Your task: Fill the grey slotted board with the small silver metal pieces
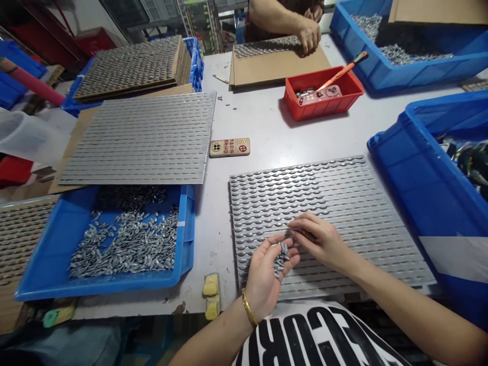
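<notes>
In my left hand (267,269), palm up with the fingers curled, lies a small heap of grey oval metal pieces (281,259). My right hand (318,236) is just beside it, fingertips pinched low over a grey slotted board (366,218); what they pinch, if anything, is too small to make out. Rows of the same oval pieces (274,193) cover the board's left part and its far edge. Thin slots without pieces run across its right part. My left hand hides some of the near left rows.
A blue bin (186,239) of loose oval pieces stands at left, partly under another slotted board (141,142). A patterned phone-shaped object (229,147), red tray (324,104) and yellow blocks (211,295) lie around. Blue bins (404,132) border the right; a co-worker's hand (308,35) works opposite.
</notes>
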The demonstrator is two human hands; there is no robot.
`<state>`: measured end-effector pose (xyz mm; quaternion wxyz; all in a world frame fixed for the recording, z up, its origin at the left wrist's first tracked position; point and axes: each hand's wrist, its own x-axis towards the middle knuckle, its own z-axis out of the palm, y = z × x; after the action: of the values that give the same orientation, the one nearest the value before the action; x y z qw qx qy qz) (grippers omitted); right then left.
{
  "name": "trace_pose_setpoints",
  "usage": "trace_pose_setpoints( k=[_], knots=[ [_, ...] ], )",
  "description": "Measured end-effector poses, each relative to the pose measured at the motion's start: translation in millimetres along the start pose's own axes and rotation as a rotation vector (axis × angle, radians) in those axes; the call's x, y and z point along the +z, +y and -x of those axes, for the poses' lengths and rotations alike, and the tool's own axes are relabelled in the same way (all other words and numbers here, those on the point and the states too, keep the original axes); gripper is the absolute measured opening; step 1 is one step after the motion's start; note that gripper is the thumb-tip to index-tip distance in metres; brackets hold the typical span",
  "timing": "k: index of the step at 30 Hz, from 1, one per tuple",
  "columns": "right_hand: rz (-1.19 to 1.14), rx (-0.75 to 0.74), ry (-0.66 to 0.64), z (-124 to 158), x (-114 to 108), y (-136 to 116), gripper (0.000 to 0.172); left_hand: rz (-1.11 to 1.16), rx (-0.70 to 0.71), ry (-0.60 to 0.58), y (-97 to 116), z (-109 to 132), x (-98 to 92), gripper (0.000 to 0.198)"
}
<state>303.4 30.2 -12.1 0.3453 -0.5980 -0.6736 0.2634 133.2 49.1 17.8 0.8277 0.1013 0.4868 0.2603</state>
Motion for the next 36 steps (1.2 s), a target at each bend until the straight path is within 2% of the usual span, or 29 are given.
trace_pose_setpoints(
  k=[4, 8, 13, 16, 21, 24, 27, 30, 32, 36],
  knots=[
    [-0.081, -0.042, -0.155, 3.1, -11.8, -17.6, 0.028, -0.098, 0.035, -0.030, -2.4, -1.1, 2.8, 0.026],
    [-0.077, -0.043, -0.264, 1.4, -20.7, -20.8, 0.035, -0.143, 0.072, -0.088, -5.4, -1.5, 5.6, 0.030],
    [-0.129, 0.019, -0.305, 1.6, -30.0, -14.6, 0.011, -0.214, 0.055, -0.144, -11.3, -3.7, 6.8, 0.032],
    [-0.152, 0.067, -0.323, 4.4, -32.1, -10.7, 0.008, -0.237, 0.050, -0.175, -13.3, -6.2, 7.9, 0.034],
    [-0.155, -0.023, -0.279, 7.1, -32.3, -11.0, 0.010, -0.273, -0.004, -0.199, -10.6, -9.8, 13.6, 0.034],
    [-0.162, -0.066, -0.236, 6.0, -33.2, -8.0, 0.011, -0.239, -0.014, -0.148, -7.4, -10.4, 16.8, 0.030],
    [-0.119, -0.051, -0.095, 3.7, -30.5, 6.4, 0.013, -0.151, -0.038, -0.040, -4.3, -10.1, 17.7, 0.031],
    [0.009, -0.089, 0.033, 2.2, -20.2, 27.9, 0.015, -0.120, -0.054, -0.017, -2.5, -9.1, 17.4, 0.032],
    [0.114, -0.143, 0.053, 2.6, -11.4, 39.9, 0.019, -0.136, -0.045, -0.022, -2.2, -8.1, 17.4, 0.028],
    [0.278, -0.201, 0.010, 6.0, -1.1, 49.7, 0.025, -0.149, -0.020, -0.005, -2.9, -6.4, 18.1, 0.015]
  ],
)
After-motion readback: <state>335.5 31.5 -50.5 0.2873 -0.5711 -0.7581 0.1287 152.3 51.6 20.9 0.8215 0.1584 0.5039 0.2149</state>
